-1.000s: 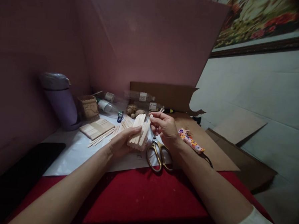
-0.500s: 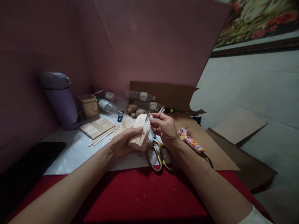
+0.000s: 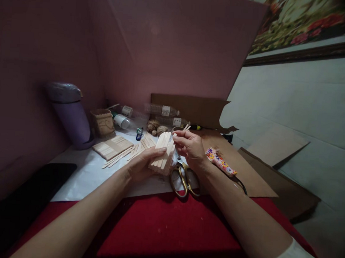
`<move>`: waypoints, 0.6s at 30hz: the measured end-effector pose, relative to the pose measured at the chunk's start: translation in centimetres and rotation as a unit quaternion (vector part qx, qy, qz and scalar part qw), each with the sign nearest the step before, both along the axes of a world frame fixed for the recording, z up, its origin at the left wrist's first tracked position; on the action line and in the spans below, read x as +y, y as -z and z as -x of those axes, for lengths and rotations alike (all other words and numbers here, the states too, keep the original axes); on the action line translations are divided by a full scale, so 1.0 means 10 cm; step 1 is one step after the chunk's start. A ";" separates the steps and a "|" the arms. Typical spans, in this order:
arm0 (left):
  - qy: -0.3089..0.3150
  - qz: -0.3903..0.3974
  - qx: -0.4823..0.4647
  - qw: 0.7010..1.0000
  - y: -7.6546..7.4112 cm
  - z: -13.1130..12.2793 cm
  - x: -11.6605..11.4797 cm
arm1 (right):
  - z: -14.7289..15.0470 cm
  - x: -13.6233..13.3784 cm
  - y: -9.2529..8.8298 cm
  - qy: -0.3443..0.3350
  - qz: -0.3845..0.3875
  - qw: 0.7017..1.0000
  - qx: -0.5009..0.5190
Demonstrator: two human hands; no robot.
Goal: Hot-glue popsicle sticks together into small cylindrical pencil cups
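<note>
Wooden sticks (image 3: 163,153) in hands (image 3: 143,163) — long axes forward, tips slanting right

I'm seeing pale cream on my sticks (image 3: 166,151), brassy gold on the scissor handles (image 3: 184,167), purple and orange flowers over the pink glue gun (image 3: 221,161) (a busy pattern), red cloth (image 3: 156,224), and probably purple on the dim tumbler (image 3: 71,120).

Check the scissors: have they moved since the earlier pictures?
No: the scissors show no visible shift either way against the front edge of the white sheet.
</note>
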State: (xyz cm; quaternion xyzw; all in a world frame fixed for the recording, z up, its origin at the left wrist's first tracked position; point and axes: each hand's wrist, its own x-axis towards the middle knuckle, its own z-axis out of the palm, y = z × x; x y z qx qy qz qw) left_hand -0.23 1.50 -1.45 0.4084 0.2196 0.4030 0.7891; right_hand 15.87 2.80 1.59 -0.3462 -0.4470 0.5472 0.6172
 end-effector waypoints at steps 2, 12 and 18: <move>-0.004 0.000 -0.003 1.000 0.01 0.00 0.00 | 0.00 0.00 0.00 -0.002 -0.002 1.000 0.000; -0.001 -0.009 0.012 1.000 0.00 0.00 0.00 | 0.00 0.03 0.04 -0.014 -0.004 1.000 -0.010; -0.002 -0.020 0.012 1.000 0.03 0.00 0.02 | 0.01 0.02 0.04 -0.011 -0.002 1.000 -0.012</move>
